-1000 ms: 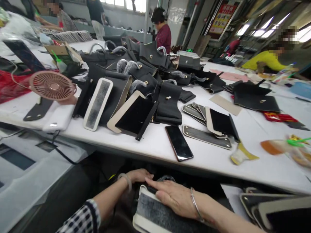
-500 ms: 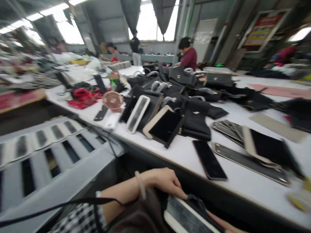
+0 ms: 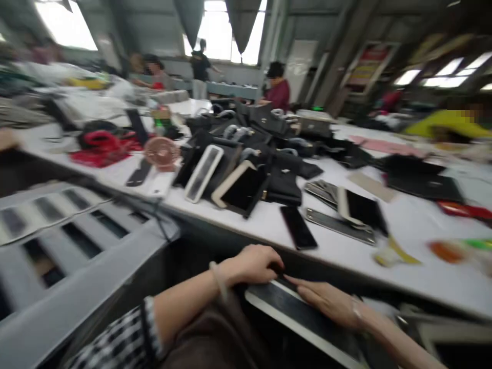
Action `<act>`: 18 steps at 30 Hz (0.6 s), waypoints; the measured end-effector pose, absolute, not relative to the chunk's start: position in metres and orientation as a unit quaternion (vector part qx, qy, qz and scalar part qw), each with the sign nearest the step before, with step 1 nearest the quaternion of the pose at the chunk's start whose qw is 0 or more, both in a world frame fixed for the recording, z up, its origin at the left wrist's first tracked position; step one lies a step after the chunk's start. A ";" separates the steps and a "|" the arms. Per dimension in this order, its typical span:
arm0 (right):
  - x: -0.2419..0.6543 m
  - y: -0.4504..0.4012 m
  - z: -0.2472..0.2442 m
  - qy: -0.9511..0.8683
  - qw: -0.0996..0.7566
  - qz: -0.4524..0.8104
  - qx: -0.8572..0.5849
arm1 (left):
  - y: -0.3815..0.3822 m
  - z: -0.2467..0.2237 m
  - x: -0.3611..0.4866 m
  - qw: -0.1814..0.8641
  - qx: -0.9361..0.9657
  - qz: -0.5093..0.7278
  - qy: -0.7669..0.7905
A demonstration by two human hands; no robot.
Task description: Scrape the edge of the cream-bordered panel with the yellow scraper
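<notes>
The pale-rimmed dark panel (image 3: 280, 298) sits just below the near edge of the white surface (image 3: 253, 228). The left hand (image 3: 258, 264) curls at the panel's upper end, its grip hidden; the right hand (image 3: 328, 301) lies flat along the panel, fingers outstretched.

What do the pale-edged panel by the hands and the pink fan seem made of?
Pale-edged panel: perhaps leather or synthetic; its dark face shows a soft sheen, though blur leaves it open. Pink fan: probably matte plastic, going by its evenly coloured round grille.
</notes>
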State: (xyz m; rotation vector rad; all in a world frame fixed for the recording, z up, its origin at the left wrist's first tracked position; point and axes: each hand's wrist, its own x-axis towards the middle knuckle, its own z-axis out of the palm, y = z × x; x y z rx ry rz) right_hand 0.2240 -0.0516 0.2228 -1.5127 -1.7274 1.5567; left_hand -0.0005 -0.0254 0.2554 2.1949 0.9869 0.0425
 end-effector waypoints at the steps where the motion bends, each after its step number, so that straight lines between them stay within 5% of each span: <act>1: 0.241 -0.061 0.225 -0.580 0.210 0.551 -0.562 | -0.029 0.252 0.001 0.353 0.857 0.045 0.373; 8: 0.290 -0.154 0.166 -0.217 0.536 0.374 -0.725 | -0.078 0.242 0.041 0.366 0.881 0.110 0.279; 12: 0.231 -0.205 0.114 -0.076 0.574 0.441 -0.686 | -0.091 0.236 0.062 0.353 0.888 0.106 0.276; 18: 0.168 -0.182 0.086 -0.144 0.610 0.475 -0.617 | -0.090 0.233 0.082 0.305 0.905 0.086 0.283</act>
